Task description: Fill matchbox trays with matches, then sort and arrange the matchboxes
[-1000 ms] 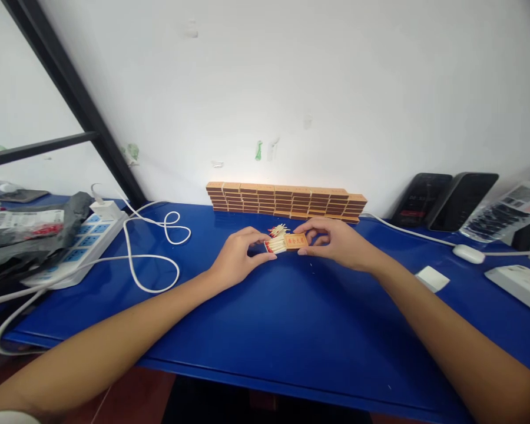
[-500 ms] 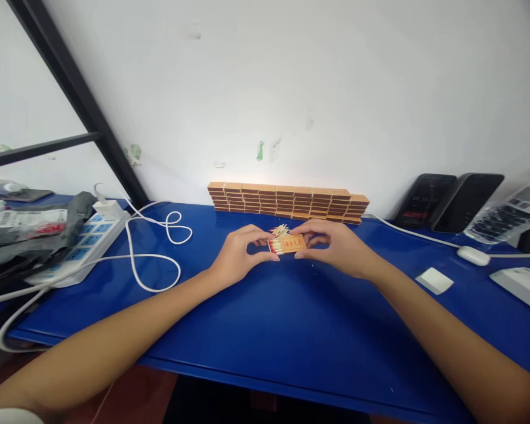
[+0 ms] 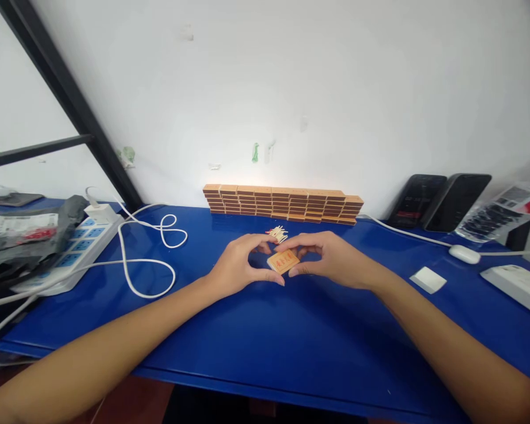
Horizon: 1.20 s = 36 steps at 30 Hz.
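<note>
Both hands — left hand [image 3: 237, 268] and right hand [image 3: 331, 259] — pinch a closed matchbox [image 3: 283, 261] between fingertips above a blue table [image 3: 265, 341]; loose matches [image 3: 277, 234] lie just behind.

On the table [image 3: 291, 330], a matchbox [image 3: 283, 261] is held between the left hand [image 3: 238, 268] and right hand [image 3: 331, 259]. Loose matches [image 3: 278, 234] lie just behind it, with stacked boxes [image 3: 282, 204] along the wall beyond. A power strip [image 3: 77, 250] is far left and phones [image 3: 437, 201] are far right.
</note>
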{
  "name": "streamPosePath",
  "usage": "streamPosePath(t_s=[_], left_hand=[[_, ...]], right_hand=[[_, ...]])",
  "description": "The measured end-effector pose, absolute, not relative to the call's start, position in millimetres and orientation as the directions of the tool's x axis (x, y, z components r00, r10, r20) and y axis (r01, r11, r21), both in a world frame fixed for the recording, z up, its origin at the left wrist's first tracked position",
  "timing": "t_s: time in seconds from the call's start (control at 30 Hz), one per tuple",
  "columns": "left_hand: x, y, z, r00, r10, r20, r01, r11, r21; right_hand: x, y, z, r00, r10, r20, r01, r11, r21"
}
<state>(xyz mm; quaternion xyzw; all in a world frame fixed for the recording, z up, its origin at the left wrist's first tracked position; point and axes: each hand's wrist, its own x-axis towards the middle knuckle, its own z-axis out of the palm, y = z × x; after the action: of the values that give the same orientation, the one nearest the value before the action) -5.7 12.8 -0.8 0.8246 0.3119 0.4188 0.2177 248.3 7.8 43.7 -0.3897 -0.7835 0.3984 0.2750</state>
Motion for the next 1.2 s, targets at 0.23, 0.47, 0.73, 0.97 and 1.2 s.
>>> streamPosePath(t_s=[0.23, 0.47, 0.73, 0.97, 1.2], left_hand=[[-4, 11, -1, 0.437, 0.686, 0.582, 0.415, -0.727, 0.547], [-4, 10, -1, 0.454, 0.672, 0.584, 0.426, -0.74, 0.521], [-5, 11, -1, 0.474, 0.669, 0.573, 0.427, -0.744, 0.514], [-6, 11, -1, 0.43, 0.682, 0.592, 0.485, -0.727, 0.486], [-4, 10, -1, 0.441, 0.686, 0.578, 0.49, -0.724, 0.485]], right_hand=[[379, 49, 68, 0.079, 0.933, 0.352, 0.81, 0.145, -0.568], [444, 70, 32, 0.184, 0.963, 0.196, 0.895, -0.082, -0.438], [424, 87, 10, 0.009, 0.963, 0.269, 0.968, 0.059, -0.244], [439, 53, 56, 0.127, 0.991, -0.043, 0.97, -0.133, -0.204], [455, 11, 53, 0.402, 0.79, -0.463, 0.757, -0.571, -0.317]])
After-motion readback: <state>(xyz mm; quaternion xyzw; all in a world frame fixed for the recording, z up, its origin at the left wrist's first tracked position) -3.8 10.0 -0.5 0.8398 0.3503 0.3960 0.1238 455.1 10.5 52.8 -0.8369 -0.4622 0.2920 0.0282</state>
